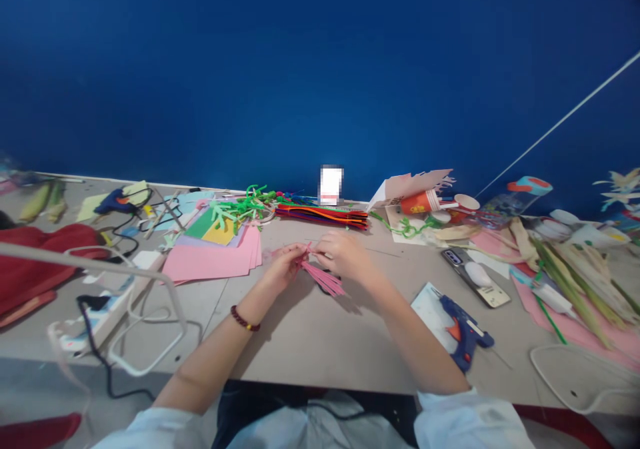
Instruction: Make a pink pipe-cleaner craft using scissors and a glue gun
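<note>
Both my hands meet over the middle of the grey table. My left hand and my right hand pinch the top end of a bundle of pink paper strips, whose loose ends fan down to the right. Fingers of both hands are closed on it. A dark bead bracelet sits on my left wrist.
Sheets of pink, green and yellow paper lie to the left, with green pipe cleaners and a coloured stack of them behind. A blue glue gun, a phone, paper cups, a power strip and cables surround the work spot.
</note>
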Demonstrator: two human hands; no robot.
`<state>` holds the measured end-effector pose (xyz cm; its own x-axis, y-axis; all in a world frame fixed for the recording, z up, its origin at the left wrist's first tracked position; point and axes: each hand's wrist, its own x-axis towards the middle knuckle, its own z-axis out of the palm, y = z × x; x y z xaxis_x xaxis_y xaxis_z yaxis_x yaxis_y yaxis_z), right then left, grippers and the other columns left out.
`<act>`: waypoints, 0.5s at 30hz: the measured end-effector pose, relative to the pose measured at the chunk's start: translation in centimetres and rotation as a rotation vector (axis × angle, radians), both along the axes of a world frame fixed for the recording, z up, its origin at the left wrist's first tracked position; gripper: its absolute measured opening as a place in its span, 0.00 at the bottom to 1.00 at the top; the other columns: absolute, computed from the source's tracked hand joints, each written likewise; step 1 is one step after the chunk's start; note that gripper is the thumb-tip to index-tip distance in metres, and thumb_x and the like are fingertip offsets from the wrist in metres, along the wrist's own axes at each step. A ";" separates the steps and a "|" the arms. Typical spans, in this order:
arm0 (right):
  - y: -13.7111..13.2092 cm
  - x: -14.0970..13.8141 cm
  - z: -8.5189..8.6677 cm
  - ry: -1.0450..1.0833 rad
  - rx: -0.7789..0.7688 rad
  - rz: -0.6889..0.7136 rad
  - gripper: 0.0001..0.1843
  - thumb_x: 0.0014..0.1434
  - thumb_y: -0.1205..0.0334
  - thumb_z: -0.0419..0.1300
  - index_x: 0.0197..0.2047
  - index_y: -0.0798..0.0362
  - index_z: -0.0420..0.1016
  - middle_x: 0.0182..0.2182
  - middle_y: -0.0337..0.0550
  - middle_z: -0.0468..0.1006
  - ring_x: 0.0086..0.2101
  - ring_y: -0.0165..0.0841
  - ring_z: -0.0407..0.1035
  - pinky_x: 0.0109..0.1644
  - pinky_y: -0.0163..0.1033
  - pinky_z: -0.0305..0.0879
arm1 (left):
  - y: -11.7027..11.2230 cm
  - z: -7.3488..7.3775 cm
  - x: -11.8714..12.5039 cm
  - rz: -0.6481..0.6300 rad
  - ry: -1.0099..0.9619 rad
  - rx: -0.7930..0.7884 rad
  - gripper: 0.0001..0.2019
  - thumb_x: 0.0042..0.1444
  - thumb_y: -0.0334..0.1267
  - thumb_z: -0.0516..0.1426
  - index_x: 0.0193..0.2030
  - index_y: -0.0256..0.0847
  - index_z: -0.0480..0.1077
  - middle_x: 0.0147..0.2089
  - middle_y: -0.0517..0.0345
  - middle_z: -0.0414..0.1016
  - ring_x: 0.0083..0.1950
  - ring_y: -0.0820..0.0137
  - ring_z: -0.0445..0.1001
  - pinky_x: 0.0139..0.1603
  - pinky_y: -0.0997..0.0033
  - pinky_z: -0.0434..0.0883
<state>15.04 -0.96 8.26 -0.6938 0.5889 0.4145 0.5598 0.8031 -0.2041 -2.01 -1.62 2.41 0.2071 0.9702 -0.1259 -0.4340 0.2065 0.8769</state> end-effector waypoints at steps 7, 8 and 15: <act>0.1 0.7 0.4 0.067 -0.100 -0.066 0.08 0.57 0.69 0.55 0.30 0.53 0.76 0.29 0.43 0.78 0.33 0.33 0.67 0.36 0.36 0.55 | -0.4 0.7 -0.1 -0.150 -0.125 0.004 0.08 0.45 0.37 0.61 0.22 0.35 0.69 0.20 0.61 0.61 0.23 0.76 0.60 0.25 0.74 0.56; 0.2 0.8 0.3 0.064 -0.105 -0.065 0.09 0.57 0.69 0.55 0.32 0.53 0.77 0.29 0.44 0.78 0.34 0.34 0.67 0.36 0.37 0.55 | -0.5 0.8 -0.1 -0.158 -0.120 0.006 0.08 0.45 0.36 0.61 0.21 0.35 0.68 0.20 0.61 0.61 0.23 0.76 0.60 0.25 0.73 0.57; 0.6 0.9 0.0 0.035 -0.109 -0.071 0.09 0.58 0.68 0.56 0.34 0.53 0.78 0.31 0.45 0.79 0.35 0.34 0.68 0.39 0.38 0.57 | -0.4 1.1 0.0 -0.069 0.002 0.034 0.12 0.45 0.43 0.63 0.23 0.34 0.71 0.19 0.62 0.61 0.23 0.77 0.58 0.26 0.73 0.55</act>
<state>15.94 -0.38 8.25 -0.6352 0.6789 0.3682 0.6053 0.7337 -0.3087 -1.97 -2.04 3.49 0.2731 0.9575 -0.0932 -0.4180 0.2054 0.8849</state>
